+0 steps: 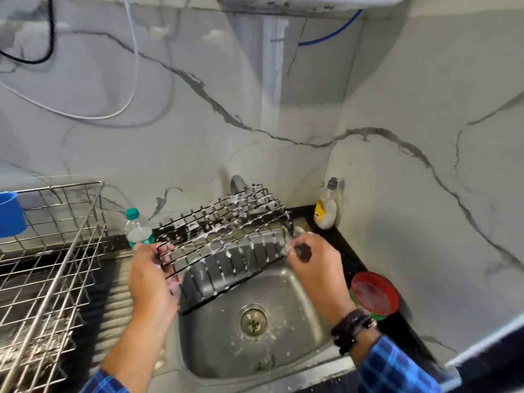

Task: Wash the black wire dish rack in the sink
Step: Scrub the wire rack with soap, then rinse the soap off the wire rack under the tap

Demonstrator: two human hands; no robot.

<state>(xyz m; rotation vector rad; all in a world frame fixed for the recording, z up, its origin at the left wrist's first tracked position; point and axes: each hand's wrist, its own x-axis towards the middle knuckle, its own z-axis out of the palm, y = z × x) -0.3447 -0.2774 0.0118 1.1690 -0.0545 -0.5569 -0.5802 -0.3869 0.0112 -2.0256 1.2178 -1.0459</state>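
Nearest me, the blue checked sleeves frame the steel sink [209, 353], its drain [253, 321] flecked with suds. A dark beaded wristband [351, 326] sits on my right wrist. My left hand [151, 276] grips the left end of the black wire dish rack [226, 242], fingers curled round the edge wires. My right hand [314, 268] pinches a small dark scrubber [302, 251] against the rack's right end; it is blurred, so I take it for a scouring pad but cannot be sure. The rack is held tilted above the basin, its near edge low, its far edge raised toward the tap [238, 184], with white foam clinging to the wires. On the right counter, a red-lidded tub [374, 296] stands just beside the sink. To the left a steel wire basket [48, 265] rests on the drainboard, a blue cup [10, 214] hanging at its far side. Behind the rack stands a water bottle [137, 229], and a dish soap bottle [326, 208] sits in the corner by the marble wall [425, 123].
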